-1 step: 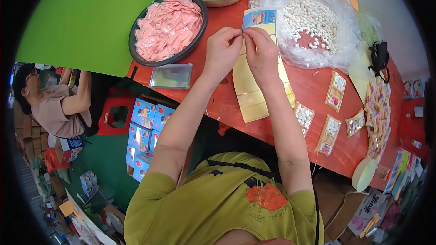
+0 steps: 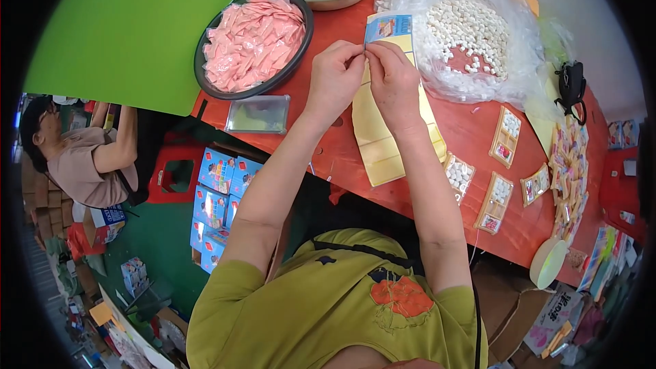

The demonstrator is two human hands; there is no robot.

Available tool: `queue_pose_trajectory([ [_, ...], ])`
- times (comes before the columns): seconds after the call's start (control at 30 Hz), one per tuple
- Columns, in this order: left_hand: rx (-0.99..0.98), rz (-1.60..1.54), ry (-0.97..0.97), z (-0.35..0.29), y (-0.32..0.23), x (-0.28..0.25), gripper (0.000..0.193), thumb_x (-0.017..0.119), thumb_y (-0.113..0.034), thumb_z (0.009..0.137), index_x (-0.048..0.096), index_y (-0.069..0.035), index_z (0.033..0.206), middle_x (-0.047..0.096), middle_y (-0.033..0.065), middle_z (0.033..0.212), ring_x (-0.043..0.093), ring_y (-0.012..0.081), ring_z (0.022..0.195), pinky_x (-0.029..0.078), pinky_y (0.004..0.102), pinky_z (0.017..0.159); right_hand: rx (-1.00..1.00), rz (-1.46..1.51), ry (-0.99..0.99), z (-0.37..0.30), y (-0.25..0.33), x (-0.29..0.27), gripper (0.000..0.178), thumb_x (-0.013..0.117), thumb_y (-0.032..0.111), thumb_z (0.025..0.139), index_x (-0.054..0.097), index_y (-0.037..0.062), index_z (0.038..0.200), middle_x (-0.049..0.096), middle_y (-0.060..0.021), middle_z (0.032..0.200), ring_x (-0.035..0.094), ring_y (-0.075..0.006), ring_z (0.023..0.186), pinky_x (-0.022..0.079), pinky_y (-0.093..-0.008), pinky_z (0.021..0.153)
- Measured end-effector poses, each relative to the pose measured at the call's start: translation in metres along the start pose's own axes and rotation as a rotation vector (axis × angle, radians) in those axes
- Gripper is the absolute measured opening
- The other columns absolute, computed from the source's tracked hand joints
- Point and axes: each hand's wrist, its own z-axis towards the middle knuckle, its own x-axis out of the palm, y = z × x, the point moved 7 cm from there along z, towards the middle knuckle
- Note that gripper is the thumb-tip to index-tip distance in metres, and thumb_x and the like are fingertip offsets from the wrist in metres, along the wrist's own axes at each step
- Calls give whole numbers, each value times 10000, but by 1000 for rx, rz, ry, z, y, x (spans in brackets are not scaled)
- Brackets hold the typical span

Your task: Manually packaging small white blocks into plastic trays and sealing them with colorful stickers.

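My left hand (image 2: 337,76) and my right hand (image 2: 394,82) meet over the red table, each with thumb and forefinger pinched together. Between the fingertips, at the lower edge of a blue printed label (image 2: 389,26), is something too small and too hidden to make out. That label sits at the far end of a long yellow backing sheet (image 2: 377,152), which is marked into rectangles and runs under my right hand and wrist. The other visible rectangles are plain yellow.
A black basin of pink packets (image 2: 253,41) stands left, beside a clear plastic box (image 2: 257,115). An open plastic bag of small white pieces (image 2: 471,34) lies right. Several compartment trays (image 2: 506,137) are near the right edge. A person (image 2: 89,147) works at far left.
The yellow backing sheet has shifted very slightly toward me and to the right. My hands keep the same pinch in the same place.
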Motion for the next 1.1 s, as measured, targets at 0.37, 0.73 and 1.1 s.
queue_pose_trajectory([
  [0.37,259,267,110,-6,-21,-3,83,600,2,846,650,57,885,635,149,842,633,325,802,503,392,715,-23,20,64,-1,6,-4,98,639,-50,830,633,-22,923,666,-157,917,671,-327,807,539,-384,699],
  [0.73,478,464,136,-7,-26,-8,73,618,48,814,647,50,881,643,138,876,602,315,821,488,381,722,-101,-73,197,0,9,9,112,641,-43,818,627,-15,926,647,-149,876,646,-325,759,522,-393,677],
  [1.1,136,217,50,0,0,-8,101,645,-40,847,680,35,906,677,112,837,631,230,765,495,326,691,145,160,163,4,-17,4,65,643,-2,847,623,-21,907,661,-106,844,672,-200,758,542,-302,706],
])
